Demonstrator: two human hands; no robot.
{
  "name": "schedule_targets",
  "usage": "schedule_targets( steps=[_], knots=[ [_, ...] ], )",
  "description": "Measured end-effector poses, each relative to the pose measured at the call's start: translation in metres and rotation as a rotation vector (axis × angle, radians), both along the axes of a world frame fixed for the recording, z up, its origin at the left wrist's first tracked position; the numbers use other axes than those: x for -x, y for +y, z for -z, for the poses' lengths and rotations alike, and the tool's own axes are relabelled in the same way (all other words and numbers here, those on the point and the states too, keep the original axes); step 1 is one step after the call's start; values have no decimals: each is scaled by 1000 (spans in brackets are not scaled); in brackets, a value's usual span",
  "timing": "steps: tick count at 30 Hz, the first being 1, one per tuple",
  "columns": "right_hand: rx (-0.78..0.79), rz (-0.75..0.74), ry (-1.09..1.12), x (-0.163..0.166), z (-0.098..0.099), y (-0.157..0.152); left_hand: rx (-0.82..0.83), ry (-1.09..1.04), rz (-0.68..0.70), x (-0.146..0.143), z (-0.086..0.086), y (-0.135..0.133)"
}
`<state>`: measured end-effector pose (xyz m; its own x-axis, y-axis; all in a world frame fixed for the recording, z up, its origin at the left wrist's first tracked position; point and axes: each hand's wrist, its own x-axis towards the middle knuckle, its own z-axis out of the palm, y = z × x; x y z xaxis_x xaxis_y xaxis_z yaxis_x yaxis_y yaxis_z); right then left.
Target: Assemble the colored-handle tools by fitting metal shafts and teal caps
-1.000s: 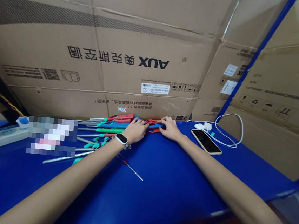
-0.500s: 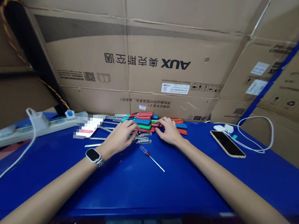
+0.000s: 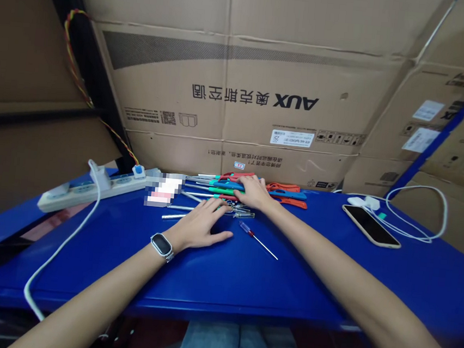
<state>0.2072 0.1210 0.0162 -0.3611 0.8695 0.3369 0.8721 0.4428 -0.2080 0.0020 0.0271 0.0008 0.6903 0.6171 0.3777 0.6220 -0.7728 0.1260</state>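
Observation:
A pile of long tools with red, blue, green and orange handles and thin metal shafts lies along the back of the table. My right hand rests over the middle of this pile, curved fingers touching the handles and thumb apart, hiding some of them. Palm down, my left hand is open, with its fingertips at several small clear-handled screwdrivers and its thumb stretched out on the table. In front of the pile lies one screwdriver with a clear purplish handle and red collar, apart from both hands.
On the blue table, a phone lies at right beside a white charger cable. A power strip with plugs and a white cord stands left. Large cardboard walls the back. A small label is behind the pile.
My left hand has drawn back from the handles, its thumb now spread on the table. My right hand has moved left over the pile. The whole view has shifted, so everything appears farther right.

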Motion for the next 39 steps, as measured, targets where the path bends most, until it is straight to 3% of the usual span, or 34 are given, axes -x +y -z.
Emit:
schedule_targets(
  steps=[9,14,18,21,26,29,31,34,39],
  knots=[
    [-62,-48,163,-14,4,-2,-59,94,-44,17,3,0],
    [-150,-118,439,-30,7,-29,-136,119,-97,13,7,17],
    [-132,-148,692,-37,14,-52,-129,61,-92,15,6,19],
    [-56,-175,768,-35,17,-68,-68,-160,-94,16,2,12],
    [56,-292,740,-28,15,-95,228,-973,-142,12,-5,5],
    [210,-326,781,-22,11,-111,419,-1254,-109,8,-9,8],
    [429,-348,869,-17,7,-119,514,-1313,-103,4,-11,11],
    [716,-453,887,-4,0,-126,624,-1218,-57,-9,-17,11],
    [780,-420,1027,12,-2,-116,668,-1062,25,-35,-21,10]
  ],
)
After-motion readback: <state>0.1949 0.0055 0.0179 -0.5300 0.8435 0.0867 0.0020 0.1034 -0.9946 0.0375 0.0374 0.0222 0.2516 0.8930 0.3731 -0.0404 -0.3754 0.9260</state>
